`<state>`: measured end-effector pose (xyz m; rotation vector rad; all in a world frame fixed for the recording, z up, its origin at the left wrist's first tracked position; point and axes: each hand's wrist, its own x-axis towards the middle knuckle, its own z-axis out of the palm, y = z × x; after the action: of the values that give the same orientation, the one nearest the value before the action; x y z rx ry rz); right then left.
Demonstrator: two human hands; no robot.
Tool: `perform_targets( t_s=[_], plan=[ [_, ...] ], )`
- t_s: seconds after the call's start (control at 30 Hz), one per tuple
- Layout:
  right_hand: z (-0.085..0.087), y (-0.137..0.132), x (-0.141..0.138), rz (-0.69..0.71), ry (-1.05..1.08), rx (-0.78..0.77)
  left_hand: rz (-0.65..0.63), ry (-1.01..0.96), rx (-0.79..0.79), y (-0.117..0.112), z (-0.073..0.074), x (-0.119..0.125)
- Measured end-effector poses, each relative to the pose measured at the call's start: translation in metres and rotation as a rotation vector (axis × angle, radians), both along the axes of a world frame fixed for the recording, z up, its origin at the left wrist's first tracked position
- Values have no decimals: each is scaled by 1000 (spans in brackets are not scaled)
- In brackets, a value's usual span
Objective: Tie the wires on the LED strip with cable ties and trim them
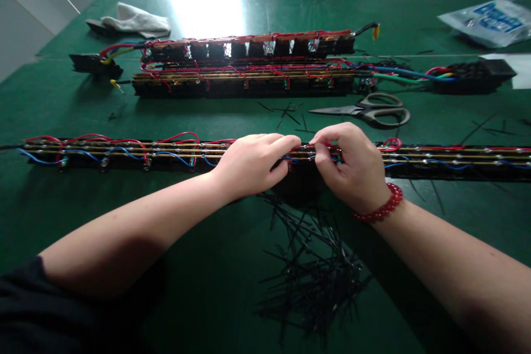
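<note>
A long black wired strip [124, 154] with brass rails and red and blue wires lies across the green table in front of me. My left hand [253, 163] rests on its middle, fingers curled and pressed down on the wires. My right hand [352, 166], with a red bead bracelet at the wrist, pinches something small at the red wires right beside the left fingertips. What the pinch holds is too small to make out. A heap of black cable ties [311, 265] lies just below my hands.
Two more wired strips [244, 69] lie farther back, side by side. Scissors [369, 110] rest behind my right hand among cut tie ends. A white cloth [136, 19] is at the back left, plastic bags [489, 22] at the back right.
</note>
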<state>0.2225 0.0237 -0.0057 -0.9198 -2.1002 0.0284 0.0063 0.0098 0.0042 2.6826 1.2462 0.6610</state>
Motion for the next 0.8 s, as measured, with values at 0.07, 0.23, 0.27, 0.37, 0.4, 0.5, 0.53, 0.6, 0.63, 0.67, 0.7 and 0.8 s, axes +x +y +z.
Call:
perform_targets(
  t_s=[0.07, 0.23, 0.27, 0.37, 0.4, 0.5, 0.53, 0.6, 0.63, 0.67, 0.7, 0.8],
  plan=[
    [0, 0, 0, -2, 8, -4, 0, 3, -2, 0, 0, 0],
    [-1, 0, 1, 12, 5, -6, 10, 16, -1, 0, 0, 0],
    [-1, 1, 0, 26, -2, -2, 7, 18, 3, -1, 0, 0],
    [-2, 2, 0, 71, -12, 25, 0, 6, 7, -1, 0, 0],
    [-2, 2, 0, 80, -12, 34, 1, -5, -1, -1, 0, 0],
    [-1, 3, -2, 92, -2, 55, 14, -44, -45, -2, 2, 0],
    [-1, 3, -2, 96, 2, 61, 22, -54, -63, -2, 3, 1],
    [-1, 4, -4, 110, 7, 75, 46, -75, -98, -3, 4, 2],
    [-1, 4, -4, 118, 9, 80, 67, -86, -116, -3, 5, 4],
    [-2, 4, -4, 126, 10, 83, 94, -96, -135, -3, 6, 5],
    [-2, 5, -5, 130, 12, 83, 128, -107, -151, -3, 7, 8],
    [-4, 6, -5, 131, 34, 77, 215, -153, -193, -2, 10, 15]
  ],
)
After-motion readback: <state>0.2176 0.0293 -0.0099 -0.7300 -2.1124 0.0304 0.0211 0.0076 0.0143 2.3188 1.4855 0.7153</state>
